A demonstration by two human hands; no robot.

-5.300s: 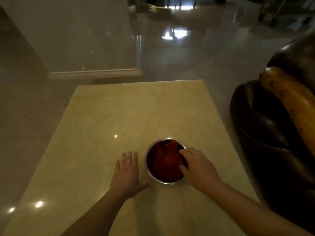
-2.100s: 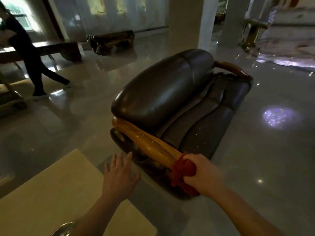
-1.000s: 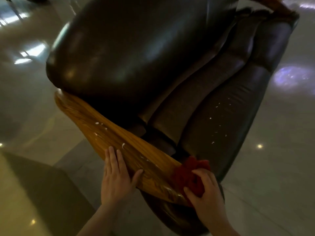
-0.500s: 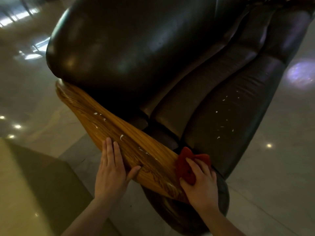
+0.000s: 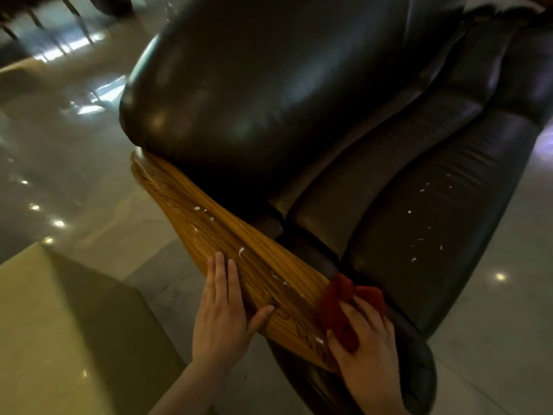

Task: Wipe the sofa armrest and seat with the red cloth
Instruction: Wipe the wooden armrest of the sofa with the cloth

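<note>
A dark leather sofa has a long wooden armrest [image 5: 185, 205] running from upper left to lower right. The red cloth [image 5: 344, 292] lies bunched on the armrest's near end, beside the seat cushion [image 5: 419, 235]. My right hand [image 5: 368, 354] presses down on the cloth with fingers laid over it. My left hand [image 5: 221, 313] rests flat on the armrest's outer side, thumb on the top face. White specks [image 5: 241, 251] dot the wood ahead of the cloth, and more white flecks [image 5: 414, 259] are scattered on the seat.
The bulging leather backrest [image 5: 269, 85] rises behind the armrest. A beige stone table [image 5: 45, 324] stands close at the lower left. Glossy tiled floor [image 5: 89, 190] surrounds the sofa, with chair legs at the far upper left.
Both hands have stayed at the armrest's near end. The right hand has shifted slightly on the cloth, and my view has moved a little to the left.
</note>
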